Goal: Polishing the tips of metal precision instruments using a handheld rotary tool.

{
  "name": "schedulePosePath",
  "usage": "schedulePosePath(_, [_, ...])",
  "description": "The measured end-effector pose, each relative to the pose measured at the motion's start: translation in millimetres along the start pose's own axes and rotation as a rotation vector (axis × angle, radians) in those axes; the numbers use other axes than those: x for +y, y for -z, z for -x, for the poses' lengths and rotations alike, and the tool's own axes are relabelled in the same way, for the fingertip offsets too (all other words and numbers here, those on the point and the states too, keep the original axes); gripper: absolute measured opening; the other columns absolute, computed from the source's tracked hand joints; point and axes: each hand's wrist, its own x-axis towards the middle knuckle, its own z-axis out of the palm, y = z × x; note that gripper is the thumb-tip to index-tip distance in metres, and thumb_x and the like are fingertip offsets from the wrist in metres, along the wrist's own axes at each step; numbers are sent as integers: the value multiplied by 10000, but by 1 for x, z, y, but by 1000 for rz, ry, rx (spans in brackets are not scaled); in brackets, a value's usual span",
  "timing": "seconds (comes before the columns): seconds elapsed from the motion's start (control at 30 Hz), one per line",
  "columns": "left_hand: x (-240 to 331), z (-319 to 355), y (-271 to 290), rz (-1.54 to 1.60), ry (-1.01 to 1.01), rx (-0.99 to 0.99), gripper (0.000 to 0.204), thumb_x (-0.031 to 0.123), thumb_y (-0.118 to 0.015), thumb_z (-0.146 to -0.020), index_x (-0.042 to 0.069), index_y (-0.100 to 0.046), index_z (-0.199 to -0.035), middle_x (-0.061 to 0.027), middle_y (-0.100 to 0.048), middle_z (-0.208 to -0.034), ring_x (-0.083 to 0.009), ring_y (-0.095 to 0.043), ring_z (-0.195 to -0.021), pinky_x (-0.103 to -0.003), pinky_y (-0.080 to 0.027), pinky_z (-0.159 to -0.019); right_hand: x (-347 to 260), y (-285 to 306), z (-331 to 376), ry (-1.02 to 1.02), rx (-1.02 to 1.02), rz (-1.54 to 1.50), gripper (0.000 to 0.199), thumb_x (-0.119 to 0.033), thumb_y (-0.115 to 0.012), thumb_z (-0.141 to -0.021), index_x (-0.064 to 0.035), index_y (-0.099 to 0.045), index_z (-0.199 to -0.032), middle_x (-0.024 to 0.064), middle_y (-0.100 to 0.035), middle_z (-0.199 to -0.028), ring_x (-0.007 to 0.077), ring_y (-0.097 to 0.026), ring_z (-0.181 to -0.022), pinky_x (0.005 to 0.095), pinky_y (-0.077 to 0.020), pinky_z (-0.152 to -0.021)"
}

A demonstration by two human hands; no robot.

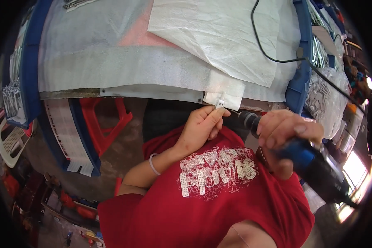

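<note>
My left hand (206, 124) pinches a small shiny metal piece with holes (220, 104) between thumb and fingertips at the table's near edge. A folded white foam pad (229, 91) lies under that piece. My right hand (287, 130) grips a corded rotary power tool (318, 165) with a blue and black body. Its dark collar (249, 120) points left, and a thin bit reaches toward the metal piece. Whether the bit touches it I cannot tell.
White foam sheeting (82, 68) covers the table, with a loose sheet (219, 37) on top. A black cable (277, 60) crosses at right. Blue bins (31, 62) flank the table; a bag of metal parts (326, 95) is at right. A red stool (101, 126) stands below.
</note>
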Motion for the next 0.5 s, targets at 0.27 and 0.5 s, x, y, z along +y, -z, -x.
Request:
schedulePosePath(0.27, [59,39,2,-548,-229,-277,326,176,-443,-1034,-27,-580,-1249,-30,-544,-851,-73,-547,-669,-208,-454,-621,-19,-7,21,-226,405,13,534,-272,-750,-812,-38,-409,-1149,55,-485,-744,156,-514,-626,313,-459,-596])
schedulePosePath(0.5, [172,85,14,-753,-530,169,328,43,-553,-965,-29,-547,-1285,-90,-598,-1106,-101,-564,-773,-208,-469,-724,-16,-4,30,-222,285,1,591,-342,-789,-808,-40,-410,-1145,66,-544,-723,163,-560,-604,312,-493,-605])
